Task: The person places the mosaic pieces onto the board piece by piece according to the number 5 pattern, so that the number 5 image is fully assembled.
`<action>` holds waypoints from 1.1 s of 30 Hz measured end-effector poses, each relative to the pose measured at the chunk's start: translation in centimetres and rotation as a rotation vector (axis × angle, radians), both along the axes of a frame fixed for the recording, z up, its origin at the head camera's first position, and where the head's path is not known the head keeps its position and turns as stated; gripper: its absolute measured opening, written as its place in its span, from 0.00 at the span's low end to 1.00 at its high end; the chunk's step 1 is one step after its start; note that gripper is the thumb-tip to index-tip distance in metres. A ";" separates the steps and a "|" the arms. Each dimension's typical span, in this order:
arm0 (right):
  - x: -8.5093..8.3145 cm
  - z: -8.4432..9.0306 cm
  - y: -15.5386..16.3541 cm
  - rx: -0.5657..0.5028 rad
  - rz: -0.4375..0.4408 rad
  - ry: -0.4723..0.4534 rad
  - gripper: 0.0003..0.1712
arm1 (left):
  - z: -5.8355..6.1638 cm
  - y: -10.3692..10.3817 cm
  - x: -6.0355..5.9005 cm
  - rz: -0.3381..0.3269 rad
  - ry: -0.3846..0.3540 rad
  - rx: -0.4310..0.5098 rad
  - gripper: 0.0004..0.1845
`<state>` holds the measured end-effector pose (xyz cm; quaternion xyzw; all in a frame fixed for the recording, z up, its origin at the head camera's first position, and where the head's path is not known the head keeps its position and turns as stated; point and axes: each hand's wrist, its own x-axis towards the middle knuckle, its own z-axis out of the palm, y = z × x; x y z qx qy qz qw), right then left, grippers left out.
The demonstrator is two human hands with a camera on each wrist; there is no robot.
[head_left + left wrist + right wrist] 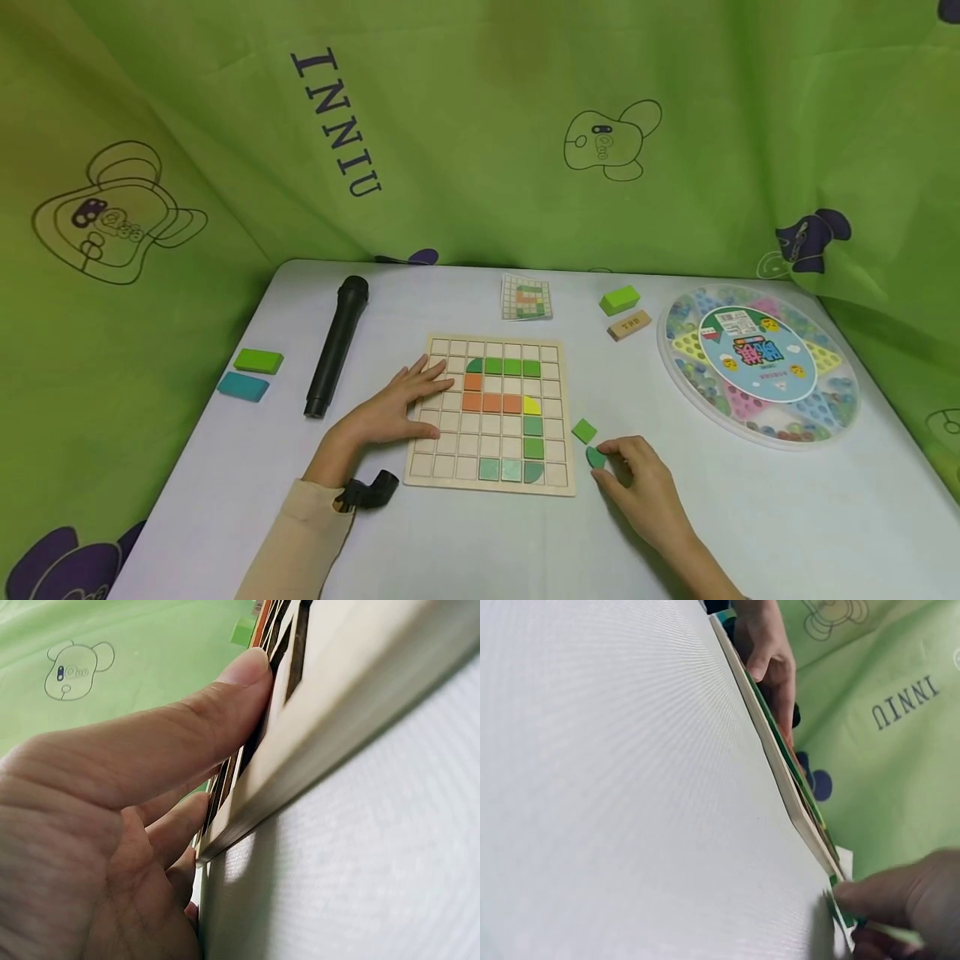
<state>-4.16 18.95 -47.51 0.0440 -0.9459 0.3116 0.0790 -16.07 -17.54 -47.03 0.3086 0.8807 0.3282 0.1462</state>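
We found the right hand [643, 487] on the white table [750, 517], just off the lower right corner of the wooden grid board [491, 414]. Its fingertips were curled and pinching a small dark-green quarter-round tile [596, 457]; the tile lay flat against the table surface, at about 4 o'clock from the board's centre. We could not determine which way its curved edge pointed, nor a long axis. A light-green square tile [584, 431] lay just beside it toward 11 o'clock, apart from the board.

The left hand [390, 410] rested flat on the board's left edge, fingers extended and holding nothing; the left wrist view showed the thumb [225, 705] pressed on the board face.

The board held tiles in its cells: a green row along the upper part beginning with a quarter-round, orange tiles below it, one yellow tile, then green squares running down the right side to a pale-green row ending in a quarter-round at the bottom.

At 12 o'clock of the board lay a pattern card [527, 297]. At 9 o'clock we noted a black microphone [337, 346] with its long axis running roughly 12 to 6. At 2 o'clock sat a round lidded tray of marbles [759, 363].
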 end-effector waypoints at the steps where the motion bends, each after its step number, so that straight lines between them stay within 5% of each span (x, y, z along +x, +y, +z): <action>1: 0.0 0.1 -0.1 -0.006 0.013 0.017 0.17 | 0.0 0.0 0.0 0.000 -0.001 0.000 0.42; 6: -0.1 0.6 -1.5 -0.065 0.108 0.089 0.19 | 0.1 -0.1 0.0 -0.002 -0.003 0.000 0.42; 13: -0.9 1.1 -5.4 -0.195 0.288 0.049 0.19 | 0.0 -0.1 -0.2 -0.007 0.001 -0.002 0.42; 19: -1.7 1.2 -9.3 -0.184 0.429 0.063 0.17 | -0.2 -0.2 -0.2 -0.008 -0.007 0.006 0.42; 33: -2.8 0.1 -12.7 -0.027 0.445 0.025 0.14 | 0.0 -0.1 -0.1 -0.003 -0.013 0.009 0.41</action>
